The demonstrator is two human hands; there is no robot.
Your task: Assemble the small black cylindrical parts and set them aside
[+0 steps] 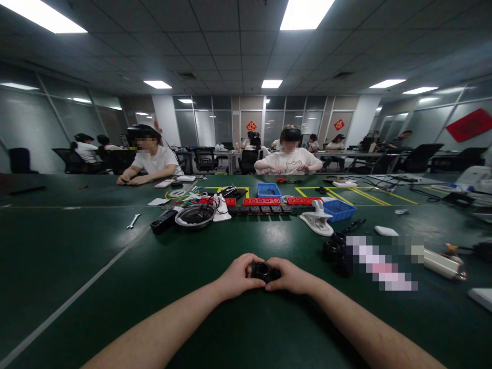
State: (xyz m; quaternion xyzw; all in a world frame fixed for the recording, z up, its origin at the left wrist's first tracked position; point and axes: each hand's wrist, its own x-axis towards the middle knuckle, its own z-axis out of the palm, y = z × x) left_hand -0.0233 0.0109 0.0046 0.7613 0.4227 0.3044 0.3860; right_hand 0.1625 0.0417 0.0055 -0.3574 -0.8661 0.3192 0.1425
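Between my two hands is a small black round part [263,270] with a ring-shaped opening facing up. My left hand [239,277] grips it from the left, thumb in front and fingers curled behind. From the right, my right hand [289,277] closes on the same part, its thumb near the left thumb. The fingers cover much of the part, so its exact kind cannot be made out. Both hands are low over the green table [184,318]. To the right lie several similar black round parts [336,253] in a cluster.
Ahead are a metal-rimmed round dish [195,217], a black box [163,221], white clip bases [317,220], red strips [262,201] and blue bins [339,210]. A wrench [134,221] lies left, a beige cylinder [442,264] right. Two people sit across the table.
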